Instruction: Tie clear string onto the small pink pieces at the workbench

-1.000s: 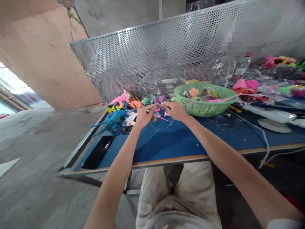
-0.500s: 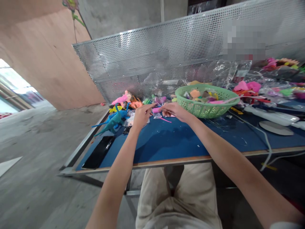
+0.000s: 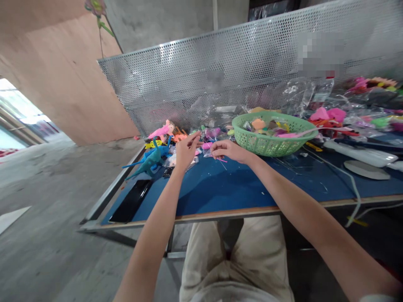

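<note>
Blue table (image 3: 217, 195) seen from the head view, with both bare hands over its far half.

Left hand (image 3: 185, 154): fingers extended forward and slightly parted; whether a strand lies between them cannot be told. Right hand (image 3: 229, 151): fingers curled, tips drawn together and pointing toward the left hand; whether anything is pinched there cannot be told. The hands stand apart.

Pink piece (image 3: 207, 145) lies between the two hands, near the right fingertips. Pink stick (image 3: 223, 160) shows just below the right hand, with a thin clear strand (image 3: 223, 166) beside it.

Green basket (image 3: 267, 147), holding mixed coloured pieces, stands just right of the right hand. Teal dinosaur (image 3: 151, 160) stands to the left of the left hand, a blue one close behind it; a pink toy (image 3: 160, 131) lies beyond them. Black slab (image 3: 130, 201) lies flat near the left edge.

Metal mesh (image 3: 176, 79) rises along the back. Right side: bottle (image 3: 323, 93) near the mesh, grey disc (image 3: 367, 170) on the surface, pale cord (image 3: 354, 188) hanging over the front edge.
</note>
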`<state>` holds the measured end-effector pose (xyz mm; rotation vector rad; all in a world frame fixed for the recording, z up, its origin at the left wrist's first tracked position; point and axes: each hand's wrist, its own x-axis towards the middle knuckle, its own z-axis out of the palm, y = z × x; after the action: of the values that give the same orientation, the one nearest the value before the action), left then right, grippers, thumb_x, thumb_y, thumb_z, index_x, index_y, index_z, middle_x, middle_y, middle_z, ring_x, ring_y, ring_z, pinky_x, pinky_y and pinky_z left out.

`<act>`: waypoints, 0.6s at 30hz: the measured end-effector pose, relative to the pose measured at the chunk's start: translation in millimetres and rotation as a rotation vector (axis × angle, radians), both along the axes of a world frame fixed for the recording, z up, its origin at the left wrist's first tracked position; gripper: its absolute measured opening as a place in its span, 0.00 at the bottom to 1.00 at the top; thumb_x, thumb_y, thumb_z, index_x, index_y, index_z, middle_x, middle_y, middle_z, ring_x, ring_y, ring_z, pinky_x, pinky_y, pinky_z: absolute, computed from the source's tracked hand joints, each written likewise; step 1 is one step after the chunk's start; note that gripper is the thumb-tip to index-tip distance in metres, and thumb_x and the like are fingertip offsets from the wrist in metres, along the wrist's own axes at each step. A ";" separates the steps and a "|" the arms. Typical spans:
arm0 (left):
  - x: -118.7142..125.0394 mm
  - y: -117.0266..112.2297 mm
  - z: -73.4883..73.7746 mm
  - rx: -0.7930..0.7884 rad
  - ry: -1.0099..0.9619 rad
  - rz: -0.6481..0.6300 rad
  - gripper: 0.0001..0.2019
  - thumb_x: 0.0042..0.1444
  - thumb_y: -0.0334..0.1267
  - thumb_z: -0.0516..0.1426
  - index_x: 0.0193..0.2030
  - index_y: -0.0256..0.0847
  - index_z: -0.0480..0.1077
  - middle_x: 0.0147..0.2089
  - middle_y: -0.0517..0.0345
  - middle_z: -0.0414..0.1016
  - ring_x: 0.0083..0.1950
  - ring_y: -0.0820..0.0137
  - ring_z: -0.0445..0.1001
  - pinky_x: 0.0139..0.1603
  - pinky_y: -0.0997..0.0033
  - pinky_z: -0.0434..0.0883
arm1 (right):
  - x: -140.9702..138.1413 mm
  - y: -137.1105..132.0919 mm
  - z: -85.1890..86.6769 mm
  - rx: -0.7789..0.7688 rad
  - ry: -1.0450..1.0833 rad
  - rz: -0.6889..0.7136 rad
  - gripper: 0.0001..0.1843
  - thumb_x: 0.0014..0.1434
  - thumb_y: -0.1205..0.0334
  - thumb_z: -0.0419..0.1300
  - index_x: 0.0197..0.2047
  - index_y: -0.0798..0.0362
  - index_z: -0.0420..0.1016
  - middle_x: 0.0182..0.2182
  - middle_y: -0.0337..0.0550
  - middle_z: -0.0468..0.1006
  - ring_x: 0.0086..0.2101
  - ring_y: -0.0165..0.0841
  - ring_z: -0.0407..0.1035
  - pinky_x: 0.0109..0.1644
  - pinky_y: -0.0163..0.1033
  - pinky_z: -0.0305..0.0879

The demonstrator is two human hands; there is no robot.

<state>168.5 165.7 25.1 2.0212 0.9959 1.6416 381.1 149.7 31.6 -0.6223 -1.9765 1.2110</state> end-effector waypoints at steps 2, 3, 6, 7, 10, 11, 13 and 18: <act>1.2 -1.1 1.3 -0.049 -0.134 -0.061 0.18 0.64 0.47 0.58 0.56 0.43 0.76 0.52 0.50 0.81 0.42 0.65 0.83 0.43 0.62 0.83 | -0.9 -0.1 -0.2 0.010 0.026 -0.023 0.08 0.60 0.57 0.63 0.36 0.53 0.75 0.28 0.40 0.78 0.28 0.28 0.68 0.32 0.36 0.63; 1.4 -1.6 2.2 -0.070 -0.191 -0.082 0.18 0.63 0.48 0.59 0.56 0.43 0.76 0.53 0.50 0.81 0.43 0.65 0.83 0.43 0.62 0.83 | -1.2 0.0 -0.7 0.019 0.035 -0.029 0.08 0.61 0.57 0.63 0.37 0.53 0.75 0.29 0.41 0.78 0.28 0.29 0.68 0.33 0.36 0.63; 0.8 -1.7 4.8 -0.126 -0.317 -0.117 0.19 0.61 0.47 0.62 0.55 0.43 0.77 0.54 0.48 0.80 0.44 0.64 0.83 0.40 0.63 0.83 | -2.0 2.0 -4.0 0.069 0.043 -0.031 0.11 0.64 0.54 0.61 0.41 0.52 0.76 0.26 0.39 0.76 0.27 0.29 0.68 0.33 0.36 0.63; 0.3 -1.3 5.4 -0.139 -0.348 -0.125 0.19 0.60 0.47 0.63 0.55 0.43 0.77 0.54 0.48 0.80 0.44 0.64 0.83 0.40 0.63 0.83 | -2.2 3.0 -5.5 0.088 0.039 -0.030 0.11 0.64 0.53 0.60 0.42 0.52 0.77 0.25 0.38 0.75 0.26 0.29 0.68 0.32 0.36 0.63; -1.1 0.1 6.4 -0.164 -0.425 -0.143 0.21 0.59 0.48 0.64 0.57 0.44 0.75 0.56 0.48 0.79 0.44 0.65 0.83 0.39 0.65 0.83 | -2.5 5.8 -9.5 0.133 0.013 -0.043 0.13 0.65 0.51 0.60 0.44 0.51 0.78 0.25 0.38 0.75 0.26 0.29 0.68 0.31 0.36 0.62; -1.4 0.4 6.7 -0.167 -0.446 -0.143 0.22 0.59 0.48 0.64 0.58 0.45 0.74 0.57 0.49 0.79 0.44 0.65 0.83 0.38 0.66 0.83 | -2.5 6.3 -10.2 0.143 0.002 -0.052 0.14 0.65 0.51 0.60 0.45 0.51 0.78 0.25 0.38 0.75 0.26 0.29 0.67 0.31 0.36 0.61; -1.4 0.0 7.5 -0.175 -0.476 -0.134 0.24 0.58 0.48 0.64 0.60 0.46 0.72 0.57 0.49 0.79 0.44 0.65 0.83 0.36 0.68 0.82 | -2.4 6.5 -10.6 0.162 -0.016 -0.074 0.14 0.65 0.51 0.60 0.47 0.51 0.78 0.26 0.38 0.76 0.26 0.29 0.67 0.30 0.36 0.60; -0.4 -2.7 10.5 -0.202 -0.480 -0.113 0.21 0.59 0.49 0.64 0.55 0.41 0.75 0.57 0.46 0.78 0.43 0.63 0.83 0.33 0.68 0.82 | -2.3 4.5 -8.5 0.201 -0.060 -0.103 0.15 0.65 0.52 0.59 0.48 0.52 0.79 0.27 0.39 0.77 0.26 0.29 0.67 0.31 0.36 0.60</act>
<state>168.1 163.0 35.6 1.4279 0.8144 1.7648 378.8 154.2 23.1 -0.6551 -2.0583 0.9281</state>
